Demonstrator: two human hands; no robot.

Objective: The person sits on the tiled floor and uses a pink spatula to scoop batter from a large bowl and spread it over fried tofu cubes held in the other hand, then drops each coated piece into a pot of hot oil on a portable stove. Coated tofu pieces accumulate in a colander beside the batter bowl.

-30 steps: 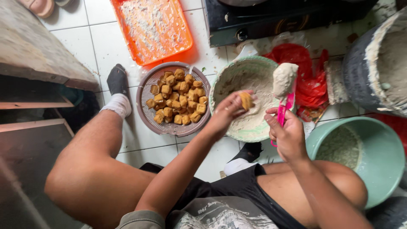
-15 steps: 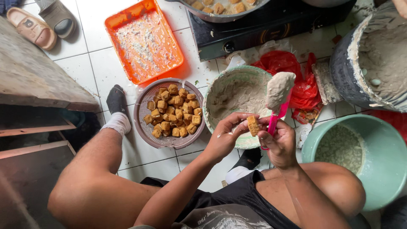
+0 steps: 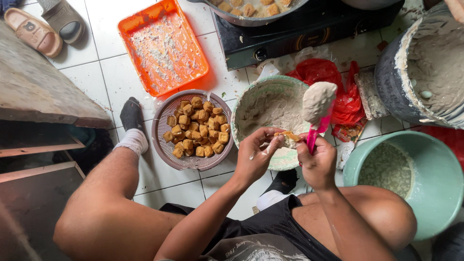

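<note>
Head view: a fried tofu piece [image 3: 289, 138] is pinched at the fingertips of the left hand [image 3: 256, 153], held above the near rim of the pale green batter bowl [image 3: 251, 104]. A pink spatula [image 3: 314, 133], loaded with grey paste, is clenched in the right hand [image 3: 319, 162], its handle just beside the tofu piece. A perforated brown basket [image 3: 162, 130] of fried tofu cubes is placed on the tiled floor to the left, an orange tray [image 3: 193, 48] beyond it.
</note>
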